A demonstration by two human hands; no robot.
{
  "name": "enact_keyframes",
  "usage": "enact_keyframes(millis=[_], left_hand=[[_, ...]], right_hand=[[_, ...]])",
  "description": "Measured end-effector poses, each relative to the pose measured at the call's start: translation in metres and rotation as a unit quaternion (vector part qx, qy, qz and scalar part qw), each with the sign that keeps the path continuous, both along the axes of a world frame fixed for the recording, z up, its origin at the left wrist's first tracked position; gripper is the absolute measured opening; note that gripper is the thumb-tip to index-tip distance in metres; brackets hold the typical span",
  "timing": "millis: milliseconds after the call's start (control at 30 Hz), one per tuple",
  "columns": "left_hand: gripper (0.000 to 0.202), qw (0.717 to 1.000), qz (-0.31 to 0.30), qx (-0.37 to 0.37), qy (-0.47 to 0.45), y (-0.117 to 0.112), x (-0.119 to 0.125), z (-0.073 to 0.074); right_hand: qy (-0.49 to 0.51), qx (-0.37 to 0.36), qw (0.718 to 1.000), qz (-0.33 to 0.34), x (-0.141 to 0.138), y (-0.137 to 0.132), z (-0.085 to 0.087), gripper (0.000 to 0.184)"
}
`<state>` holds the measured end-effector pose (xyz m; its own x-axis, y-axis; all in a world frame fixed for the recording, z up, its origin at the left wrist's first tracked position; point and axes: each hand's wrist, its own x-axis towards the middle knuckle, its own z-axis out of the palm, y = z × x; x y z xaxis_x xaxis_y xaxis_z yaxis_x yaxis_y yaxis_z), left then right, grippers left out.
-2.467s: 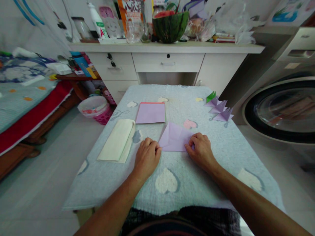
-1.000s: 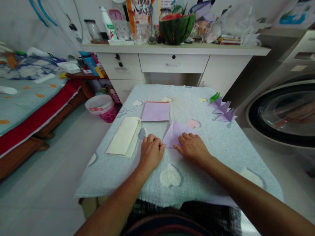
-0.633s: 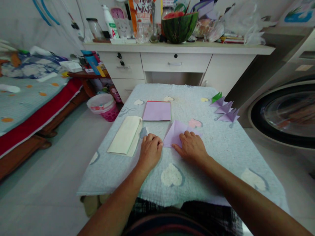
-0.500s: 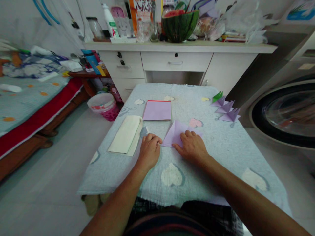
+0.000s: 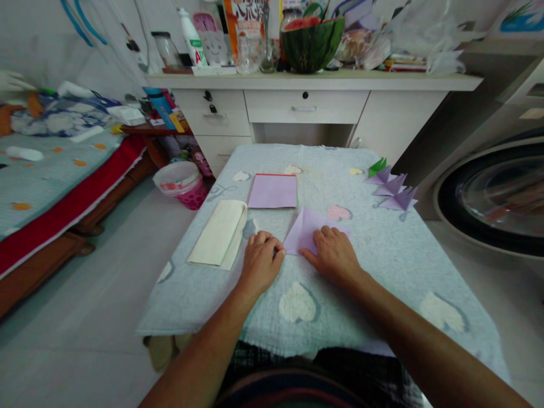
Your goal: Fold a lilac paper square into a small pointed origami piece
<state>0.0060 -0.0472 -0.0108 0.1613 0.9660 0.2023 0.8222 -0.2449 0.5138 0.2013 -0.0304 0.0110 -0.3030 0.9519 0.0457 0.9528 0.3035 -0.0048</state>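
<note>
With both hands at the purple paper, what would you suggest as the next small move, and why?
Probably slide the right hand along the fold to crease it: it lies flat on the folded purple paper, while the left hand pins its left corner.

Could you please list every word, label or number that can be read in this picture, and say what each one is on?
"A": a red letter on the label of the white bottle on the desk; the rest of that label is too small to read.
Orange pack beside it: large white characters, too blurred to read.
The folded purple paper and the purple sheets show no writing.
</note>
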Motion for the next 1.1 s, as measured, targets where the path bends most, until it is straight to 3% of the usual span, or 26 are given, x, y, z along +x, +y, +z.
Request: enact_keyframes(millis=[233,400,600,867,1000,1100], left_hand=[[0.005,0.999,0.016,0.022,0.036,0.000,0.003,-0.002],[0.004,0.998,0.014,0.035,0.058,-0.001,0.004,-0.002],[0.008,0.997,0.004,0.031,0.065,0.000,0.002,-0.003],[0.023,0.999,-0.006,0.026,0.028,-0.001,-0.003,-0.006],[0.016,0.999,-0.011,0.029,0.030,-0.001,-0.002,-0.005],[0.011,0.998,0.021,0.028,0.047,-0.001,0.004,-0.003]], right_hand=[[0.116,-0.020,0.990,0.080,0.000,0.004,-0.009,0.010],[0.182,-0.029,0.970,0.160,-0.004,0.003,-0.015,0.019],[0.196,-0.028,0.974,0.106,-0.011,-0.001,-0.011,0.010],[0.174,-0.006,0.981,0.091,-0.015,-0.002,-0.015,0.016],[0.175,-0.003,0.980,0.093,-0.015,-0.003,-0.014,0.015],[0.173,0.000,0.981,0.092,-0.015,-0.003,-0.014,0.016]])
